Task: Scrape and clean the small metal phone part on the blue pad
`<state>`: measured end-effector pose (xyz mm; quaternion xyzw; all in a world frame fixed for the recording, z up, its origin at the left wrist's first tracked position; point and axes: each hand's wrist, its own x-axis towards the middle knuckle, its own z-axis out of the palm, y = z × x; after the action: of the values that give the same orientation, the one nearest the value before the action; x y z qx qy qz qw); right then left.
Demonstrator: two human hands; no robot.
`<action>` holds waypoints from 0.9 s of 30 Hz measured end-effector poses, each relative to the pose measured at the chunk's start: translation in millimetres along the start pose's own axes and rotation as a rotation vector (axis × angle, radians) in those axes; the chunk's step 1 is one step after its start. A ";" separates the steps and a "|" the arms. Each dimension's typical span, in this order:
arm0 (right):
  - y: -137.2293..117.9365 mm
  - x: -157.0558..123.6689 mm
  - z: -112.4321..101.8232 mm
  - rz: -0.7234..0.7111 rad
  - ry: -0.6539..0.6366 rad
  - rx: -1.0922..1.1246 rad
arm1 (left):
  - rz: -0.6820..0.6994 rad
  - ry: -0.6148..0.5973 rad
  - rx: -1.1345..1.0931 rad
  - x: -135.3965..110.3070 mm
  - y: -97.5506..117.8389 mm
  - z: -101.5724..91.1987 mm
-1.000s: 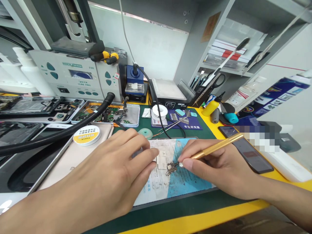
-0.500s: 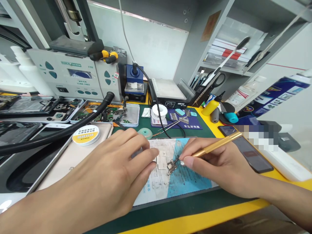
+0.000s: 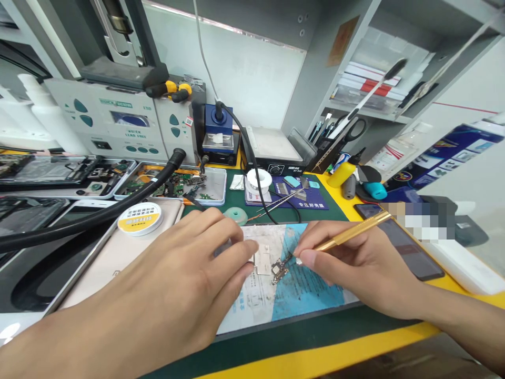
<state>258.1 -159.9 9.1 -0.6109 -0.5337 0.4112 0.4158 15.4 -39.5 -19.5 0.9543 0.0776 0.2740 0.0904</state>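
Observation:
A small circuit board (image 3: pixel 279 270) lies on a worn blue and white work mat (image 3: pixel 307 289) in front of me. My right hand (image 3: pixel 355 268) grips a gold pen-shaped tool (image 3: pixel 347 237) like a pencil, its tip touching the board's right end. My left hand (image 3: pixel 177 284) rests palm down on the mat's left side, fingers curled, fingertips beside a small white piece (image 3: pixel 262 260) just left of the board. Whether those fingers pinch anything is hidden.
A soldering station (image 3: pixel 114 123), parts trays (image 3: pixel 177 184) and a thick black hose (image 3: pixel 98 213) fill the left. A round yellow tin (image 3: pixel 140 218) sits on a phone back. Tweezers (image 3: pixel 282 201), a solder spool (image 3: pixel 259 180) and a dark phone (image 3: pixel 402 242) lie beyond the mat.
My right hand and the gold tool have shifted slightly up and to the right along the board. The left hand has stayed put.

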 end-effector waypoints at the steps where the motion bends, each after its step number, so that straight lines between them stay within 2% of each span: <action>1: 0.4 -0.3 -0.3 0.004 -0.004 0.011 | -0.002 0.001 -0.001 -0.1 -0.1 0.0; 27: 0.7 -1.7 -0.8 -0.015 0.014 -0.040 | -0.002 -0.007 0.012 -0.1 0.1 0.1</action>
<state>259.0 -161.7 8.8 -0.6181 -0.5432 0.3930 0.4105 15.4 -39.6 -19.6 0.9557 0.0798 0.2703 0.0852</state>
